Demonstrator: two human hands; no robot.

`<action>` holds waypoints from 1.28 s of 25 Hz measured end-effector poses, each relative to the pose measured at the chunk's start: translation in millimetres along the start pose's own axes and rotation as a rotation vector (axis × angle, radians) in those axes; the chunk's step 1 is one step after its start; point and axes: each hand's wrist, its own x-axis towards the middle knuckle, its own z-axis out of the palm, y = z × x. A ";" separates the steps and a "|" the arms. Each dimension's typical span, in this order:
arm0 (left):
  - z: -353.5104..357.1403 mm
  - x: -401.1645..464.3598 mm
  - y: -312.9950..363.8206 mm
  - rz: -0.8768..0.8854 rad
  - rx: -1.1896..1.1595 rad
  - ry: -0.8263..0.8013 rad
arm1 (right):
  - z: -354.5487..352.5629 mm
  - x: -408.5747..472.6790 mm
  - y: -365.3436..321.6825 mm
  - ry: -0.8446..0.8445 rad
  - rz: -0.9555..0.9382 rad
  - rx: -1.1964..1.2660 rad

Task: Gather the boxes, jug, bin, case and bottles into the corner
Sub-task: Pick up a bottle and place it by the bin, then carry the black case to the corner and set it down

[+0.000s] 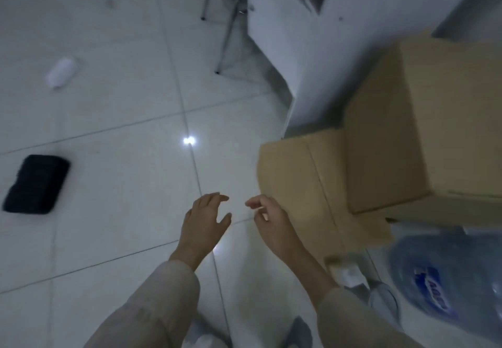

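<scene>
Hands, left [202,218] and right [267,218], hover with loosely spread grip, holding nothing, beside the flat box [293,184]

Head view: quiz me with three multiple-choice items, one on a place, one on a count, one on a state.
1. Where does the black rectangular case lie?
A. on the floor, left
B. on a box
C. in a hand

2. How many brown cardboard boxes show?
A. one
B. two
C. four

3. What do the hands hold?
A. a bottle
B. the case
C. nothing

Answers: 1 A, it lies on the white tiled floor at far left. 2 B, a tall one beside a low one. 3 C, the left hand and right hand hover open above the floor.
</scene>
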 end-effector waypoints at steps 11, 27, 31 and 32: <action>-214.4 -71.6 -230.7 -0.413 -0.230 0.497 | 231.1 52.9 -209.7 -0.375 -0.251 -0.051; -318.6 -17.8 -441.7 -0.722 -0.459 0.620 | 439.9 208.5 -297.6 -0.591 -0.202 -0.220; -326.2 25.9 -491.3 -0.783 -0.548 0.613 | 495.7 271.2 -309.0 -0.616 -0.141 -0.275; -326.2 34.5 -505.5 -0.785 -0.558 0.601 | 512.4 284.8 -310.9 -0.617 -0.124 -0.284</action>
